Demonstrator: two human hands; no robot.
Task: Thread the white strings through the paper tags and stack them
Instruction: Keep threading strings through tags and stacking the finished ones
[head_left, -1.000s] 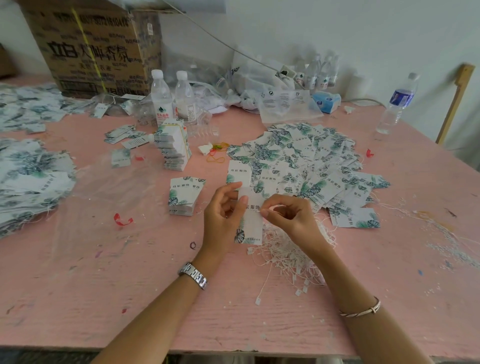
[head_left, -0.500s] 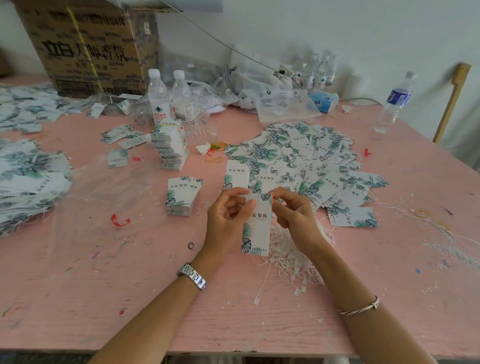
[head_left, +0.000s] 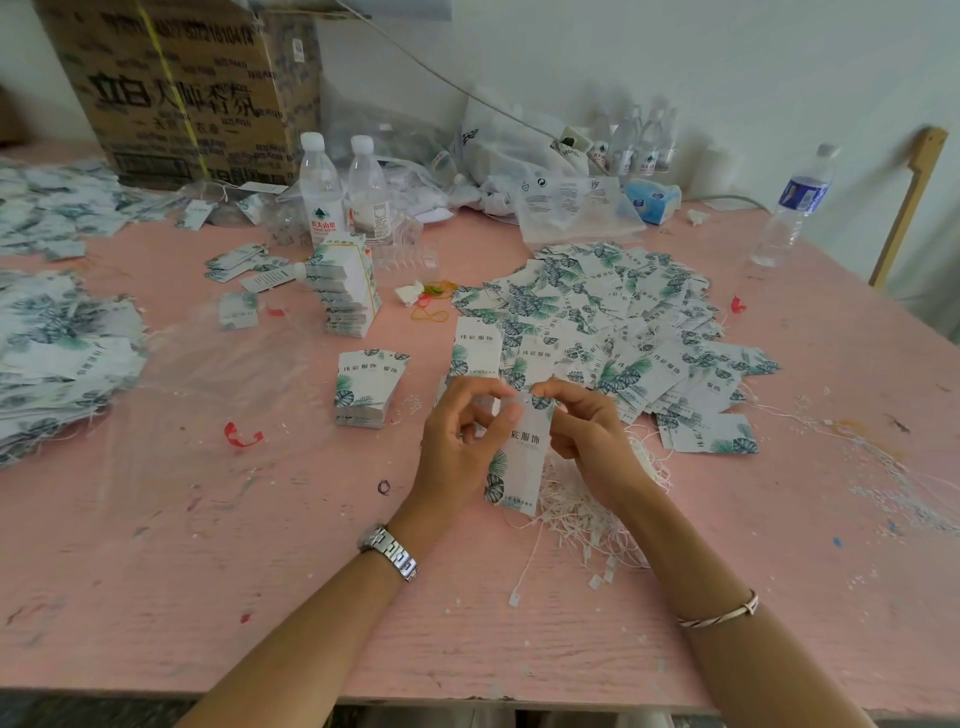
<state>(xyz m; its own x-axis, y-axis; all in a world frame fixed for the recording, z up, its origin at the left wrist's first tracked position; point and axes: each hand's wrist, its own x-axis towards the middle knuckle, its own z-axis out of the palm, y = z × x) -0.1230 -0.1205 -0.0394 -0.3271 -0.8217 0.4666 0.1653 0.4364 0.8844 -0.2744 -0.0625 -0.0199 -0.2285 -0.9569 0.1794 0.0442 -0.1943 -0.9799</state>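
operator: state of the held paper tag (head_left: 519, 467)?

inspector: it hangs upright above the tabletop (head_left: 208, 597), between both hands, over the pile of white strings (head_left: 587, 519). the left hand (head_left: 457, 447) pinches its upper left edge between thumb and forefinger, the other digits loosely curled. the right hand (head_left: 587, 436) has its fingers (head_left: 543, 389) pressed together on the top corner; whether a string end also sits between them cannot be told

operator: change against one second ago?

inspector: the tag hangs lower, with more printed face exposed, and the right hand has moved from the tag's side edge up to its top corner

operator: consequence for the task?

inspector: judged, threading of this tag is in progress and not confirmed complete. stacking follows; the small stack (head_left: 369, 384) lies to the left, the loose spread of tags (head_left: 597, 312) behind the hands
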